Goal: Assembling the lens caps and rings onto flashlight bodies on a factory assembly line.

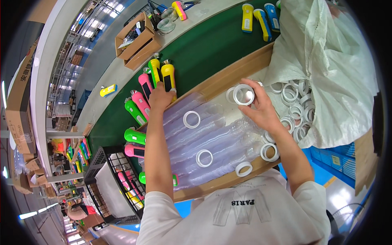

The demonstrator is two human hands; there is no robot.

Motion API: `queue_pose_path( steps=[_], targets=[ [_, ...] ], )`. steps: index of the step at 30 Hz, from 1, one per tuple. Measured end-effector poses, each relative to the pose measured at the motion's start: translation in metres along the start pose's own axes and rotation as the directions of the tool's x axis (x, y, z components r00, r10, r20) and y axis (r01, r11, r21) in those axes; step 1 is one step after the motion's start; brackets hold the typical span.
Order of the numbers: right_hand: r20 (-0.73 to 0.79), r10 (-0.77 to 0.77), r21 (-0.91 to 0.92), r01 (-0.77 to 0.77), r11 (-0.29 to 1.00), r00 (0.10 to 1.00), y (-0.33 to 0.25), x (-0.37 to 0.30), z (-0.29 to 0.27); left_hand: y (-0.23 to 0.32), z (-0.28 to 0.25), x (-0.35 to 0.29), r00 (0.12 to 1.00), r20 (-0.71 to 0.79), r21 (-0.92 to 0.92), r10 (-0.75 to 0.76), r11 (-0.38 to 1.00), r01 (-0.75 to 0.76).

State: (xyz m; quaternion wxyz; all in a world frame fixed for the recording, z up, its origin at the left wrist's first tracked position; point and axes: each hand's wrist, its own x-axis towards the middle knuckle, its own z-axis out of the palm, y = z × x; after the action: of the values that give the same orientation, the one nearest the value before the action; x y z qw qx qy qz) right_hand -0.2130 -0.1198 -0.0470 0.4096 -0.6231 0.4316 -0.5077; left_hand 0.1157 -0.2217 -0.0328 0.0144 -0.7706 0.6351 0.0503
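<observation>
My left hand (161, 98) is closed at the lower end of a yellow flashlight (168, 73); its fingertips are partly hidden. Beside it lies a yellow-green flashlight (154, 69). Pink flashlights (145, 84) and green ones (134, 110) line the near edge of the green belt. Between the thumb and fingers of my right hand (261, 107) is a white ring (243, 94), its opening facing up. A second ring (230, 95) shows just behind it. Below both hands is a cardboard tray (228, 81) of clear plastic sleeves (204, 139), with loose white rings (204, 158) on top.
At the right, a white woven sack (326, 77) spills many white rings (290, 94). A blue crate (335, 161) stands under it. A black wire basket (118, 185) is at the lower left. Across the green belt (212, 45) are more flashlights (247, 18) and a small cardboard box (141, 43).
</observation>
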Motion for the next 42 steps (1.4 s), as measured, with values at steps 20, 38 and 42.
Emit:
queue_pose_path(
  steps=[20, 38, 42],
  targets=[
    [0.115, -0.161, -0.084, 0.171, 0.982, 0.980, -0.010, -0.007, -0.003, 0.046, -0.115, -0.142, 0.832, 0.406, -0.892, 0.379, 0.362, 0.271],
    [0.373, -0.406, 0.070, 0.411, 0.909, 0.834, -0.075, -0.025, -0.014, 0.034, -0.100, -0.199, 0.741, 0.191, -0.896, 0.644, 0.422, -0.136],
    [0.171, -0.740, 0.127, 0.730, 0.671, 0.651, -0.114, -0.032, -0.010, 0.036, -0.091, -0.220, 0.656, 0.104, -0.966, 0.747, 0.233, -0.112]
  ],
)
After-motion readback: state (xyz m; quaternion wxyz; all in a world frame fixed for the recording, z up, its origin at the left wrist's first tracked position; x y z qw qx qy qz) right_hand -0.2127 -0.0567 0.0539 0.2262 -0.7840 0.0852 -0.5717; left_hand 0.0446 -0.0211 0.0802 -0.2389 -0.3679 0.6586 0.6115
